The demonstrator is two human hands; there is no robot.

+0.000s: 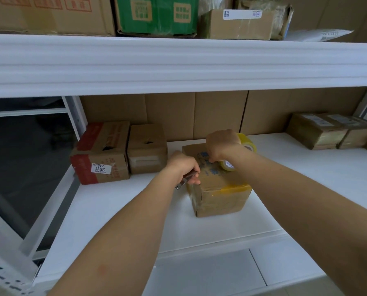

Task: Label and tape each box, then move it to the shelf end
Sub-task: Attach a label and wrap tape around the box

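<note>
The box [216, 184] I am working on sits closed on the white shelf [118, 210], near the middle, with blue printing on its top and a yellowish strip of tape over its front edge. What is inside it does not show. To the left stand two more closed boxes, touching each other: a red-and-brown box [101, 152] with a white sticker on its front, and a plain brown box [147, 148] beside it. At the far right end of the shelf lies a row of taped parcels [330, 130]. The upper shelf carries a green box [157, 14] between brown ones.

My left hand [183, 165] rests at the left top edge of the box, its fingers [194, 181] curled tightly round a slim metal tool [185, 181]; I think it is a cutter, but the hand hides most of it. My right hand [221, 146] is over the box top, fingers bent down and pinching at the tape end, with a yellow tape roll [245, 143] behind the hand. A smaller tape roll [227, 165] lies on the box top just beside the fingertips.
</note>
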